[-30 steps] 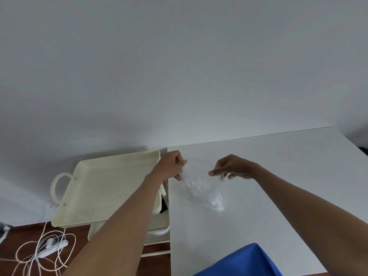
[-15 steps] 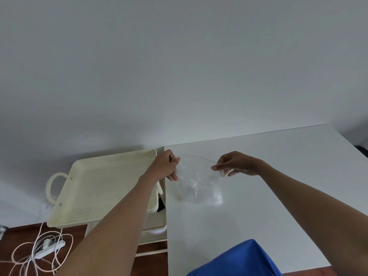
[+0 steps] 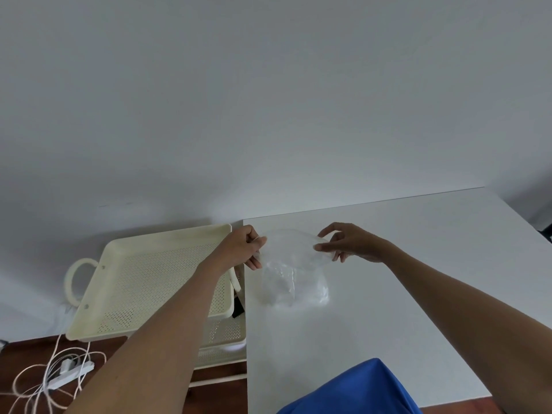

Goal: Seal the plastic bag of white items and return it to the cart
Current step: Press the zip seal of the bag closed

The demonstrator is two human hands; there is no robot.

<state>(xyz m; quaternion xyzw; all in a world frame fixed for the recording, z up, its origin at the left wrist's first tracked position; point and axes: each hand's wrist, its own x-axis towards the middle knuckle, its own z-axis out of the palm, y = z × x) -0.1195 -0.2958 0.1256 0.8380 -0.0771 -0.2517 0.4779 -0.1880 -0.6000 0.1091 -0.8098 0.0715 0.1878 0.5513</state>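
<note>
A clear plastic bag [image 3: 294,271] with white items in its bottom rests on the white table [image 3: 418,264] near the table's left edge. My left hand [image 3: 243,249] pinches the bag's left top corner. My right hand [image 3: 348,245] pinches the right top corner. The bag's mouth gapes between the two hands. The cream perforated cart [image 3: 143,282] stands just left of the table, its top tray bare and a lower tray partly visible beneath.
A white power strip with looped white cables [image 3: 64,372] lies on the brown floor at the lower left. Blue cloth [image 3: 355,389] fills the bottom middle. A grey wall rises behind the table and cart.
The bag's mouth has spread wider between my hands. The bag's bottom has settled flatter on the table. Both hands stay at the top corners.
</note>
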